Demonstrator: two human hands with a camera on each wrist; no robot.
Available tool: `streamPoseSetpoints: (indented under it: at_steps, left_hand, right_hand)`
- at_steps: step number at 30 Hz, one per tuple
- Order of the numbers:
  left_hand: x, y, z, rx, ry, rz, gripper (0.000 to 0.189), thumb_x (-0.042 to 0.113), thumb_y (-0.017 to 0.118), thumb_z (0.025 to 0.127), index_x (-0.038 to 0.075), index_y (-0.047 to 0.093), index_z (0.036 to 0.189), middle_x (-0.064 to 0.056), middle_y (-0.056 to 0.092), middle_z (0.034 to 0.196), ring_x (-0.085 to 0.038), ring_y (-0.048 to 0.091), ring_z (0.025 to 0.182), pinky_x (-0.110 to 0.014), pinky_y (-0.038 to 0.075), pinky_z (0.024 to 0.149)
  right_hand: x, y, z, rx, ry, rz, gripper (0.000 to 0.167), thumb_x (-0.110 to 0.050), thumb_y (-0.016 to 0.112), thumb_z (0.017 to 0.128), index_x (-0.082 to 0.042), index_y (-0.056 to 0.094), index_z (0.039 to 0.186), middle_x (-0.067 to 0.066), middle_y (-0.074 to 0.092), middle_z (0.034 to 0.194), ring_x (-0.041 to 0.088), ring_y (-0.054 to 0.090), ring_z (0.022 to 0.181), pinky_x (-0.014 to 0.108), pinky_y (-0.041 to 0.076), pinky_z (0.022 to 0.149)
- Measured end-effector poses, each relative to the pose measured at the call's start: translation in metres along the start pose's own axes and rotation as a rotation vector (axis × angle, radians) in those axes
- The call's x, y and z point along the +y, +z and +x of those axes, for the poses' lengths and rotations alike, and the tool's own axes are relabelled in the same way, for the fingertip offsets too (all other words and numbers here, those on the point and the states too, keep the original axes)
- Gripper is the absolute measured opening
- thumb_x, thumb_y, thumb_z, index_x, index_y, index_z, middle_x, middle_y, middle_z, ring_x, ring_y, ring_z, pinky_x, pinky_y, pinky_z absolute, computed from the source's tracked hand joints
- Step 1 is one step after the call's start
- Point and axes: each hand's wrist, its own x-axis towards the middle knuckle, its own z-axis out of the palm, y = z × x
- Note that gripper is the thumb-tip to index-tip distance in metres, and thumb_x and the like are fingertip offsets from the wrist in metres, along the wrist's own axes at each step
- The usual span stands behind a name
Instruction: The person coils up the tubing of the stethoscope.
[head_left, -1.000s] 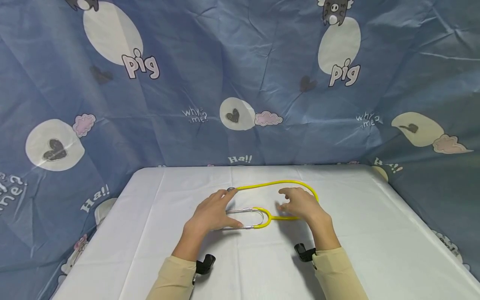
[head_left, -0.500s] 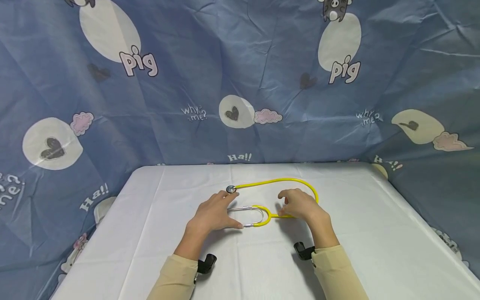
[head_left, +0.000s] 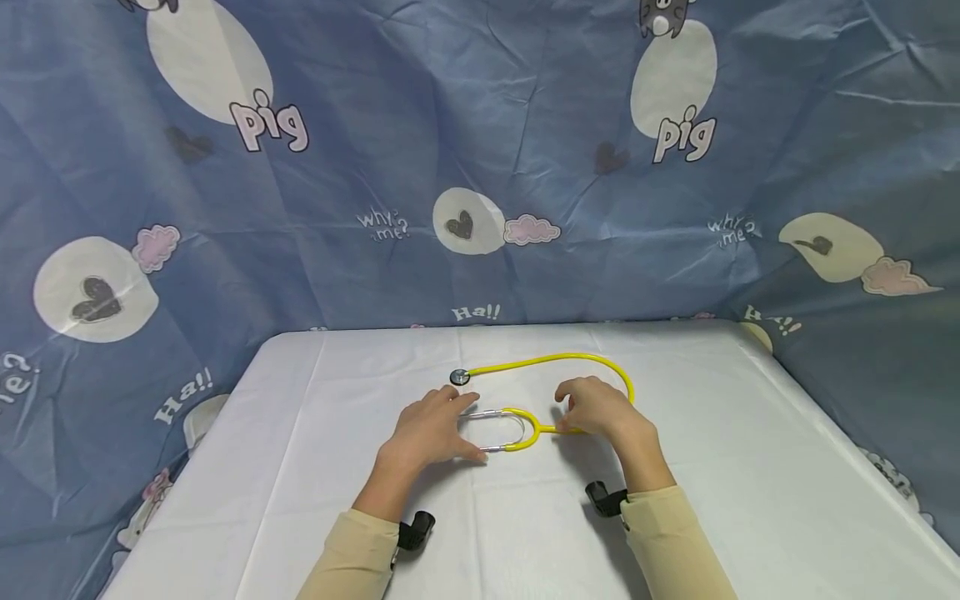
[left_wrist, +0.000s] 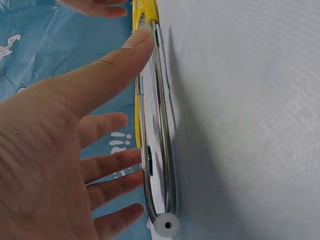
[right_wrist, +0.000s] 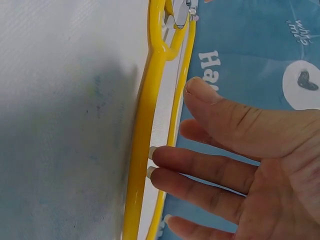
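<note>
Reaching in from six o'clock, a person's tan sleeves [head_left: 678, 546] carry black wrist cameras [head_left: 416, 531], angled inward, I'd guess, so each can watch its hand. Beyond them, the left hand [head_left: 431, 427] sits at nine o'clock of a yellow stethoscope [head_left: 536, 431], thumb and fingers [left_wrist: 112, 165] spread wide about the metal ear tubes [left_wrist: 163, 125]; that span seems meant to straddle the pair. Whether skin meets metal, I cannot tell. At three o'clock the right hand [head_left: 600, 408] hovers over the yellow tube [right_wrist: 144, 140], fingers slightly bent, thumb well apart, so nothing looks gripped. The stethoscope lies mid-way across the white-covered desk [head_left: 750, 433], ear tubes pointing to nine, its tubing curving round by two o'clock and back, probably to keep the length compact. Its chest piece [head_left: 460, 377] rests at ten, just past the left hand. At twelve, behind the desk, hangs a blue printed cloth [head_left: 337, 279].
</note>
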Motion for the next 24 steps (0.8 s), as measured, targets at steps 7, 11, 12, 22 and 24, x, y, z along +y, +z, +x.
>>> streamPoseSetpoints:
  at_steps: [7, 11, 12, 22, 24]
  left_hand:
    - [0.0045, 0.0026, 0.0014, 0.0, -0.01, -0.016, 0.094, 0.061, 0.088, 0.06, 0.026, 0.055, 0.141, -0.004, 0.056, 0.129, -0.021, 0.056, 0.112, -0.042, 0.052, 0.086]
    - [0.0032, 0.0045, 0.0016, 0.016, -0.013, -0.009, 0.09, 0.06, 0.088, 0.06, 0.025, 0.059, 0.137, -0.004, 0.057, 0.124, -0.02, 0.056, 0.107, -0.041, 0.052, 0.083]
    - [0.0032, 0.0051, 0.0019, 0.021, -0.01, -0.009, 0.089, 0.06, 0.089, 0.06, 0.024, 0.06, 0.137, -0.004, 0.058, 0.123, -0.02, 0.056, 0.107, -0.04, 0.052, 0.083]
    - [0.0025, 0.0072, 0.0034, 0.031, 0.005, -0.033, 0.074, 0.052, 0.09, 0.062, 0.021, 0.069, 0.126, -0.002, 0.058, 0.111, -0.017, 0.054, 0.097, -0.036, 0.052, 0.081]
    - [0.0025, 0.007, 0.0036, 0.035, 0.013, -0.049, 0.071, 0.05, 0.091, 0.063, 0.021, 0.07, 0.124, -0.002, 0.058, 0.109, -0.017, 0.053, 0.095, -0.035, 0.051, 0.08]
  right_hand:
    - [0.0022, 0.002, 0.0015, 0.005, -0.018, -0.029, 0.035, -0.023, 0.085, 0.076, -0.014, 0.072, 0.107, 0.001, 0.069, 0.093, 0.015, 0.06, 0.082, 0.036, 0.049, 0.073]
    - [0.0017, 0.0043, 0.0032, 0.001, -0.023, -0.035, 0.026, -0.02, 0.085, 0.075, -0.015, 0.072, 0.097, 0.001, 0.068, 0.092, 0.016, 0.059, 0.079, 0.035, 0.047, 0.07]
    - [0.0017, 0.0046, 0.0033, 0.002, -0.022, -0.035, 0.024, -0.02, 0.085, 0.075, -0.015, 0.072, 0.095, 0.001, 0.068, 0.091, 0.017, 0.058, 0.078, 0.035, 0.046, 0.069]
    - [0.0011, 0.0067, 0.0025, -0.013, -0.009, -0.028, 0.015, -0.009, 0.082, 0.075, -0.013, 0.071, 0.085, -0.001, 0.064, 0.081, 0.018, 0.054, 0.072, 0.032, 0.044, 0.067]
    - [0.0008, 0.0068, 0.0023, -0.018, -0.003, -0.021, 0.014, -0.007, 0.081, 0.075, -0.013, 0.07, 0.083, -0.001, 0.064, 0.08, 0.018, 0.054, 0.072, 0.032, 0.043, 0.067]
